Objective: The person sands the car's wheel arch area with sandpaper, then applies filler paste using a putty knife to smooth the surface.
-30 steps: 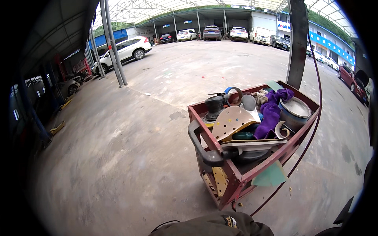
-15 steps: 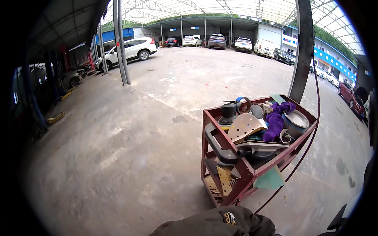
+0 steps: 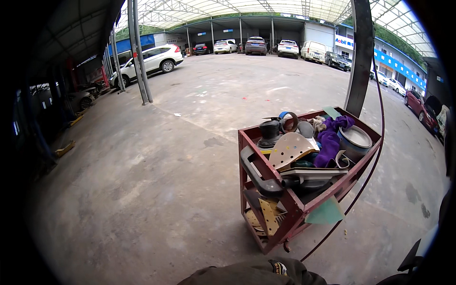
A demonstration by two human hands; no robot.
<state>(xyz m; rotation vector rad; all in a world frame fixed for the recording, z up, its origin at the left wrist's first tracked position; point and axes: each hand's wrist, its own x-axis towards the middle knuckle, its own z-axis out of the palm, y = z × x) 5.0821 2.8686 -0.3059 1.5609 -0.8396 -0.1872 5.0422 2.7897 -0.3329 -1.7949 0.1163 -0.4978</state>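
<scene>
Red cart (image 3: 295, 204): here it stands on the concrete floor (image 3: 156, 190), black handle (image 3: 260, 177) at its near-left end
Top tray (image 3: 332, 187): crammed! A curved, perforated tan sheet (image 3: 290, 148), purple cloth (image 3: 327, 148) sprawling beside a round can (image 3: 354, 147), a black tool (image 3: 270, 133) on the left
Lower level (image 3: 255, 241): down here, a yellow perforated sheet (image 3: 270, 219) leans at a tilt

Body: dark clothing (image 3: 244, 274) bulging at lower edge | limb: unclear | hands: out of view

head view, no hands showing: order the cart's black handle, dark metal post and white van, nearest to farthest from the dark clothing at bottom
1. Black handle: left end of the red cart.
2. Dark metal post: behind the cart.
3. White van: far background, right of centre.
</scene>
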